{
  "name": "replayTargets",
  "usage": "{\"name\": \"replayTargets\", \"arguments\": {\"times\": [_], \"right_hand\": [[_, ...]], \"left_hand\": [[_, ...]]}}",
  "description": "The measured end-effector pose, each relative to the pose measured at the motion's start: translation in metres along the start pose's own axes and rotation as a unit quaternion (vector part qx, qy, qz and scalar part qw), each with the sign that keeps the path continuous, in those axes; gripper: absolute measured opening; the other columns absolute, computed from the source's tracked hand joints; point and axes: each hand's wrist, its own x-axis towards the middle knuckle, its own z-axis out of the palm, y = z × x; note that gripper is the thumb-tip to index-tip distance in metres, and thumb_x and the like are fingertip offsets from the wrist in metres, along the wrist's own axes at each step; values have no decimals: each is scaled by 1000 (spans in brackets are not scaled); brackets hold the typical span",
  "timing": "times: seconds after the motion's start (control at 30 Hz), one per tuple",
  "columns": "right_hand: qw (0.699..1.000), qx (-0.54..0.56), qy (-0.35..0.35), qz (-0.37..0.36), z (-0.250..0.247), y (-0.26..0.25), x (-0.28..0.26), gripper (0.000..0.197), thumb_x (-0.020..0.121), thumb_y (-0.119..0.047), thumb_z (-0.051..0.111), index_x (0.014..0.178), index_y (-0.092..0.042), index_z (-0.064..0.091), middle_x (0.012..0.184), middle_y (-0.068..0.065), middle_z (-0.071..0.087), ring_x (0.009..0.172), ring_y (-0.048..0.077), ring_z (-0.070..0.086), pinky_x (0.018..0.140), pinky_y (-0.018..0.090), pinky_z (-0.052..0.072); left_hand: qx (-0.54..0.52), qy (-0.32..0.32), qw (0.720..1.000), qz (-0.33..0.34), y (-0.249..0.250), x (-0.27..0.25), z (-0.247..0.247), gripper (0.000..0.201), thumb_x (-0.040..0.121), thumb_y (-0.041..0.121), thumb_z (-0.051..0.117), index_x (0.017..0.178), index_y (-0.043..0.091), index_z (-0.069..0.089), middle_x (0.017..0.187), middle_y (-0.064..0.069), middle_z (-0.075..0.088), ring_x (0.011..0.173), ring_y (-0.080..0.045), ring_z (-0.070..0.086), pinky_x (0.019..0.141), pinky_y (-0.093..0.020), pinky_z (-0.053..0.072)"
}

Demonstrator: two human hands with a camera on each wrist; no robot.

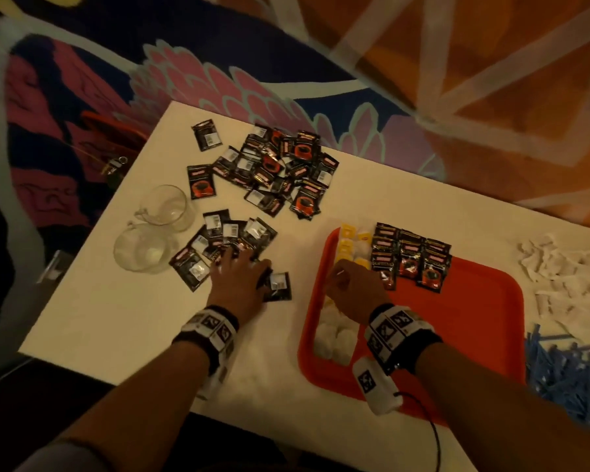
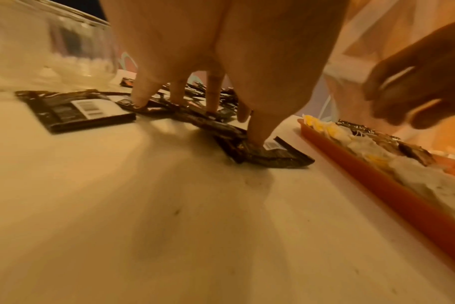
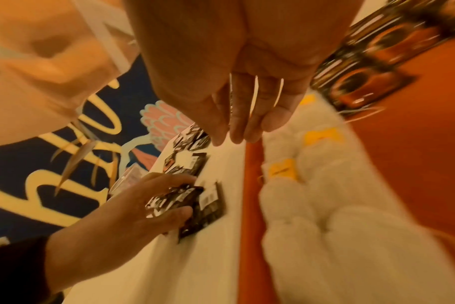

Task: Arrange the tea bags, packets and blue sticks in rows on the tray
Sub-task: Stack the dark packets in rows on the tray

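- My left hand is down on a loose clutch of black packets on the white table, left of the tray; fingers spread and planted on them, thumb on the nearest one. A flat press, no pinch that I can see.
- My right hand hovers over the left edge of the red tray, fingers straight and together, nothing in it.
- Risk: dragging several glossy packets at once. They overlap and will likely slip apart or fan out, so some could get left behind.
- Risk: two glass jars sit just beside the left hand; a wide sweep could knock them.
- Risk: right hand is close above the tea bags; their strings and yellow tags look easy to snag, which would wreck that row.
- Tray so far: white tea bags in a column along the left edge, black packets in overlapping rows at the far end. Near right part is bare.
- Bigger black packet heap further back on the table, white packets to the right of the tray, blue sticks at the right edge. None of the blue sticks on the tray yet.
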Motion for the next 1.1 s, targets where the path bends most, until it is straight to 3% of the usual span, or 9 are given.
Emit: {"name": "replayTargets", "arguments": {"times": [0.1,0.2,0.3,0.4,0.5,0.67,0.8,0.93,1.1], "right_hand": [[999,-29,-14,-34,23,-33,18,17,88,-19,69,102,-19,58,89,-7,61,83,13,61,67,19,48],[982,-158,-50,-92,44,-59,41,42,84,-27,72,121,-24,54,124,-1,55,117,20,51,94,29,43],[935,-309,-111,-133,60,-80,65,91,72,-33,82,146,-35,30,159,0,13,143,29,17,114,46,30],[891,-410,-155,-117,74,-94,79,117,63,-39,89,152,-42,13,162,-4,-11,148,36,-3,113,60,25],[893,-412,-135,-119,88,-97,73,99,74,-30,81,150,-43,18,162,0,2,144,34,12,110,53,34],[921,-342,-85,-169,98,-83,54,65,86,-21,67,142,-35,39,155,-3,28,138,28,26,110,42,37],[960,-248,-10,-130,89,-72,44,59,84,-26,70,137,-31,45,154,-2,25,140,27,23,112,40,33],[980,-201,-3,8,98,-61,25,66,82,-46,69,139,-37,37,149,4,17,132,34,32,102,41,40],[993,-103,-1,64,126,-54,29,44,91,-39,61,132,-27,51,137,9,30,120,35,45,100,35,42]], "left_hand": [[-62,91,994,20,-21,-21,1,50,87,42,58,133,23,59,138,-14,49,133,-42,39,110,-62,30],[-125,160,978,-49,-47,-30,-5,59,85,48,53,136,20,56,137,-18,48,129,-40,41,105,-56,38],[-116,104,984,-81,-66,-21,-9,79,84,55,65,152,29,36,157,-16,25,144,-38,22,115,-54,25],[-48,25,997,-63,-74,-3,-9,98,78,68,62,158,32,16,166,-11,5,150,-41,8,122,-54,11],[-48,-32,996,-70,-66,2,-9,89,84,54,66,156,33,19,166,-6,4,150,-41,7,121,-52,20],[-99,29,994,-33,-58,-16,-5,65,83,32,66,144,29,45,159,-7,24,141,-35,25,110,-51,37],[-143,60,982,-111,-55,-13,-21,68,86,44,63,147,29,37,158,-8,18,142,-34,21,108,-54,38],[-201,-43,952,-225,-46,12,-39,78,90,68,49,156,40,16,164,-6,-3,147,-41,10,111,-60,32],[-197,-78,957,-198,-29,26,-32,70,87,58,63,147,33,36,154,-12,15,139,-41,17,107,-58,37]]}}
